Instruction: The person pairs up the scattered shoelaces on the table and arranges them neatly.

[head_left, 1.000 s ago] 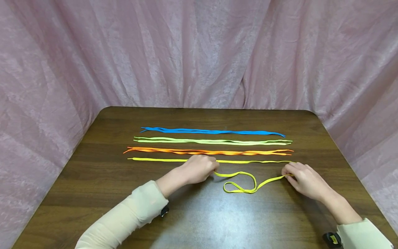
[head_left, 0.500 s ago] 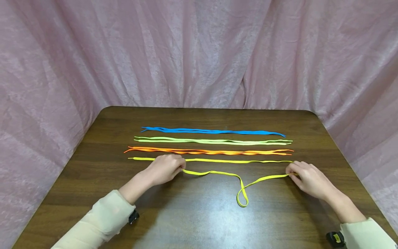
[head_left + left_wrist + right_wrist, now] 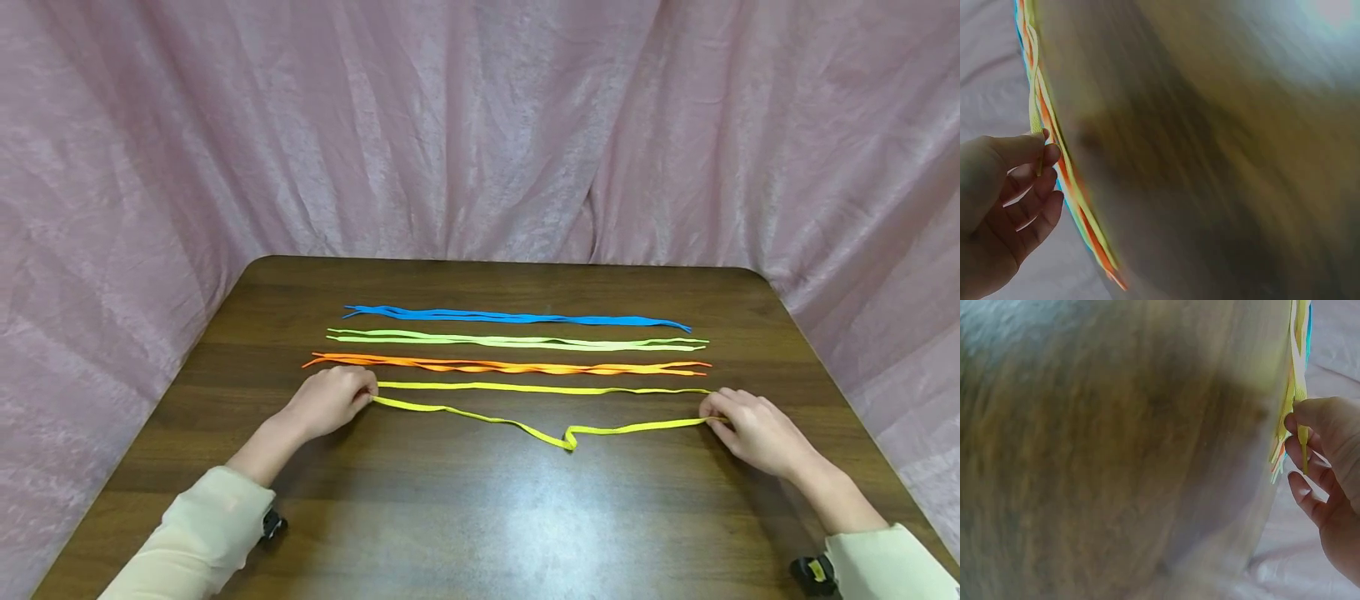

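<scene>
A yellow shoelace (image 3: 465, 416) hangs between both hands, with a small kink right of its middle. My left hand (image 3: 330, 402) pinches one end of it between thumb and fingers; in the left wrist view the tip pokes out below the thumb (image 3: 1019, 150). The other end is pinched by my right hand (image 3: 753, 429), its tip (image 3: 1304, 456) showing under the thumb in the right wrist view. Just beyond, a second yellow shoelace (image 3: 525, 387) lies straight on the table, its left end hidden behind my left hand.
Farther back on the brown wooden table (image 3: 480, 517) lie orange shoelaces (image 3: 510, 367), pale green shoelaces (image 3: 517, 342) and blue shoelaces (image 3: 517, 317), in rows roughly parallel. A pink curtain (image 3: 480, 125) hangs behind the table and at its sides.
My left hand has moved left with its end of the yellow shoelace. The loop in the lace has opened out to a small kink. My right hand has shifted slightly right.
</scene>
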The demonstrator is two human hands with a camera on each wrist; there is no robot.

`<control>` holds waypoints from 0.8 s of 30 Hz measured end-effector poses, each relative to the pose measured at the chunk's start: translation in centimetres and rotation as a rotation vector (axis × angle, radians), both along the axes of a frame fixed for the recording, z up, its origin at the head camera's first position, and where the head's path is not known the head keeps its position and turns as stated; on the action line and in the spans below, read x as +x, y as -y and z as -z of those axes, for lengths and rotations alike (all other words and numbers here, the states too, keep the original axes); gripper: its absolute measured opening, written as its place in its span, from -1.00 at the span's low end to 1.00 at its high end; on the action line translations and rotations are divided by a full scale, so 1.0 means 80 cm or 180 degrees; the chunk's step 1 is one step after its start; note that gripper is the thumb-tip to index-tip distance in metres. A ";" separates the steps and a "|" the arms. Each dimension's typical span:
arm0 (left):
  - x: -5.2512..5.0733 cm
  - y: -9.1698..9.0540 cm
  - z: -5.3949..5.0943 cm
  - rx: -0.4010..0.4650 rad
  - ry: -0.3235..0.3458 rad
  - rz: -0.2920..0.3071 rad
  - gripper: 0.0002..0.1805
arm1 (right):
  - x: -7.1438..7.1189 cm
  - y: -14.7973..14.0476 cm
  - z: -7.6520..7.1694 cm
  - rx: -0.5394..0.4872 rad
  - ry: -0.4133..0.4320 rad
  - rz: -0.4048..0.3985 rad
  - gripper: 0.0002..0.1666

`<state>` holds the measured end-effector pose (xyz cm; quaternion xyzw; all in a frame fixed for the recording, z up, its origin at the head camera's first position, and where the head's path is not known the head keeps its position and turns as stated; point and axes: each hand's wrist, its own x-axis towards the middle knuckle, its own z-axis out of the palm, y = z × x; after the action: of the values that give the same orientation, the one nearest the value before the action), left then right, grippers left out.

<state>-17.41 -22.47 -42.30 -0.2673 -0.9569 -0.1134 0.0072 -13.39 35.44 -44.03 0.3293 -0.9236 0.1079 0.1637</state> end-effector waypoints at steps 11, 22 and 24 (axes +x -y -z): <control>-0.003 0.054 0.008 -0.0022 -0.0006 -0.0290 -0.84 | -0.005 -0.007 0.002 0.0060 0.0000 0.0117 -0.65; -0.008 0.078 0.010 0.0059 0.0028 -0.0487 -0.84 | -0.012 -0.009 0.004 0.0010 0.0019 0.0146 -0.76; -0.011 0.080 0.010 0.0055 0.0039 -0.0511 -0.84 | -0.014 -0.007 0.004 -0.0014 0.0002 0.0134 -0.76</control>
<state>-18.25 -28.88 -43.11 -0.1889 -0.9743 -0.1224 0.0127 -14.49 36.02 -44.36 0.3095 -0.9301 0.1066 0.1664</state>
